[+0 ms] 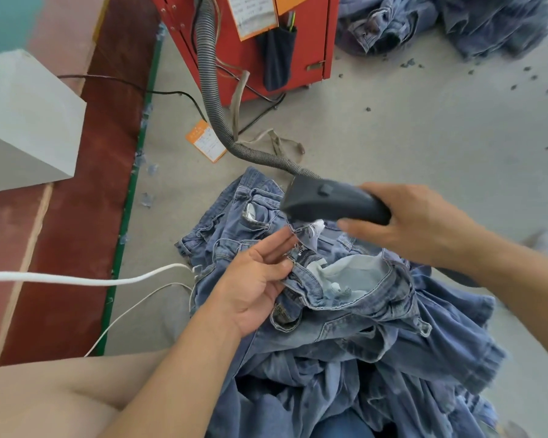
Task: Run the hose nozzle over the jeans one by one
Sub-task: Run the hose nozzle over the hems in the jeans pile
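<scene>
No legible text on labels.

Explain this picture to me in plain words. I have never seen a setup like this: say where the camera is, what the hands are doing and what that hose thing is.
The one picture comes from a camera worn on the person's head, looking down at their own hands.

The right hand has a grip on a dark nozzle. A grey ribbed hose runs from the nozzle back to a red machine standing on the floor.

The left hand pinches the waistband of the top pair in a heap of blue jeans in front of the person, holding it up near the nozzle's mouth.

Around this, on the grey floor, lie an orange tag, white cords, small dark scraps, and another pile of jeans at the top right.
</scene>
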The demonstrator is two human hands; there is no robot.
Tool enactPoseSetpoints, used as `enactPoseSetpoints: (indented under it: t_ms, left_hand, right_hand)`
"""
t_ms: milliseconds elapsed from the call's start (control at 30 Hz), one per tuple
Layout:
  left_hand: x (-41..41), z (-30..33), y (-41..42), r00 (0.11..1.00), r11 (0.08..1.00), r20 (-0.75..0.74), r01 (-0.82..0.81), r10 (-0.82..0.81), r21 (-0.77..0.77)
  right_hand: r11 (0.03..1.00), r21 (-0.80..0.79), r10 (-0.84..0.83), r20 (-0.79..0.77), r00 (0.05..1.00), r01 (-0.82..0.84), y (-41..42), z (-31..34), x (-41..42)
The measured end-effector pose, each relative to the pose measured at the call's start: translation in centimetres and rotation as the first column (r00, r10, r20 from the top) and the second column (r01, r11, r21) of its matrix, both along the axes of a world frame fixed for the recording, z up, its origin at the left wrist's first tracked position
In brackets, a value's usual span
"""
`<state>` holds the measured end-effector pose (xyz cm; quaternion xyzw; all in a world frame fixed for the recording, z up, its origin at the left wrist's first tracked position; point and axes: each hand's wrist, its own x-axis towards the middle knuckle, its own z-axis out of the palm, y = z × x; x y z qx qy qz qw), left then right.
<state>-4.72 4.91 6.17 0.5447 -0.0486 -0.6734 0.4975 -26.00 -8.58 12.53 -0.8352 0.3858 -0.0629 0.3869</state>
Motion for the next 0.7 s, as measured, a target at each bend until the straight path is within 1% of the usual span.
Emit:
enactPoseSetpoints:
  t_ms: [67, 100, 233, 333, 367, 433, 533, 633, 700]
  left_hand:
    - [0.2, 0.0, 0.0, 1.000, 1.000, -0.008, -0.016, 0.016, 0.006]
    - [0.3, 0.0, 0.0, 1.000, 1.000, -0.012, -0.026, 0.026, 0.008]
    - [0.5, 0.1, -0.1, 1.000, 1.000, -0.029, -0.011, 0.011, -0.001]
    - [0.4, 0.1, 0.1, 0.997, 1.000, -0.074, 0.027, -0.027, -0.006]
    - [0.4, 0.2, 0.1, 0.995, 0.999, -0.087, 0.039, -0.040, -0.013]
    - [0.4, 0.5, -0.1, 0.994, 1.000, -0.104, 0.026, -0.027, -0.011]
    - [0.4, 0.4, -0.3, 0.993, 0.999, -0.112, -0.026, 0.029, 0.026]
    - [0.3, 0.3, -0.5, 0.994, 0.998, -0.098, -0.048, 0.051, 0.034]
    - [0.3, 0.3, -0.5, 0.996, 0.999, -0.079, -0.045, 0.047, 0.024]
  right_hand:
    - [0.998, 0.012, -0.062, 0.041, 0.997, 0.062, -0.9, 0.3, -0.5]
    - [0.997, 0.027, -0.068, 0.041, 0.997, 0.066, -1.4, 0.5, -1.2]
    - [0.992, 0.117, 0.054, -0.040, 0.998, -0.049, -1.7, 1.2, -2.9]
    - [0.988, 0.092, 0.129, -0.070, 0.989, -0.122, -0.5, 0.3, -1.6]
    - [0.991, 0.063, 0.122, -0.057, 0.991, -0.118, -0.2, 0.1, -1.0]
    - [0.998, -0.004, 0.055, -0.021, 0.998, -0.055, 0.0, -0.2, -0.2]
    - [0.997, -0.031, -0.069, 0.036, 0.997, 0.070, -0.8, 0.3, -0.7]
    - [0.999, -0.016, -0.044, 0.026, 0.999, 0.044, -1.6, 0.9, -2.5]
    - [1.000, 0.019, 0.019, -0.037, 0.999, -0.018, -1.2, 1.1, -2.9]
